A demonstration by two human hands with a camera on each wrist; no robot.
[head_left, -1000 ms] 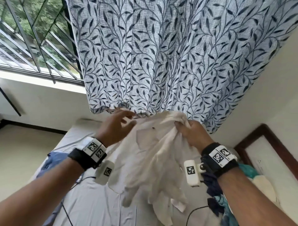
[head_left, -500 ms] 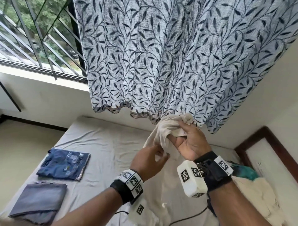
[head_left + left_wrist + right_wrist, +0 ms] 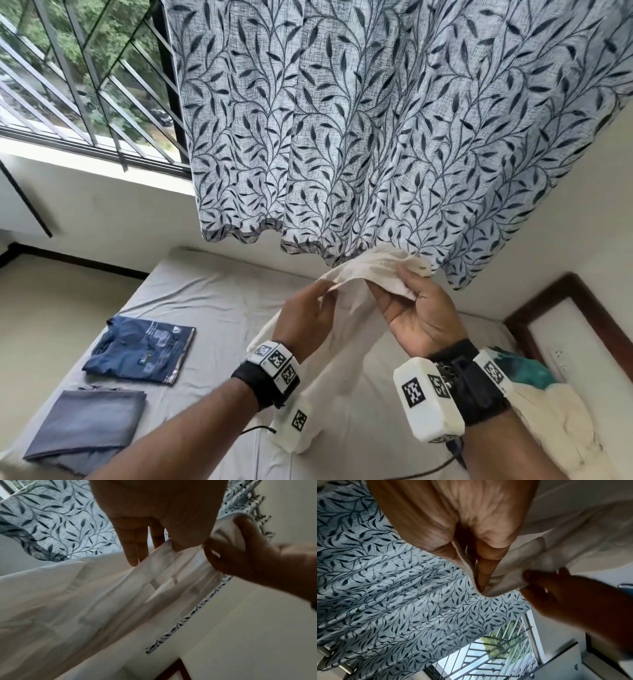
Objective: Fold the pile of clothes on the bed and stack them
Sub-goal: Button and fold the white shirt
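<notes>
I hold a cream white garment (image 3: 346,329) up in front of the leaf-patterned curtain, and its length hangs down to the bed. My right hand (image 3: 400,284) grips a bunched part of its top edge, palm turned towards me. Just to the left, my left hand (image 3: 327,293) pinches the same edge between thumb and fingers. In the left wrist view the cloth (image 3: 120,601) stretches taut between both hands. In the right wrist view the cloth (image 3: 513,568) is bunched in my right fingers. A folded blue garment (image 3: 140,349) and a folded grey garment (image 3: 85,425) lie on the bed's left side.
The bed (image 3: 212,298) has a pale grey sheet. Unfolded clothes, cream (image 3: 555,421) and teal (image 3: 524,370), are heaped at its right by the brown headboard (image 3: 565,291). The curtain (image 3: 376,137) hangs close behind my hands, and a barred window (image 3: 68,68) is at the far left.
The spread garment has been gathered. My left hand dropped, then rose to pinch the top edge beside the right hand. The two folded garments have come into view.
</notes>
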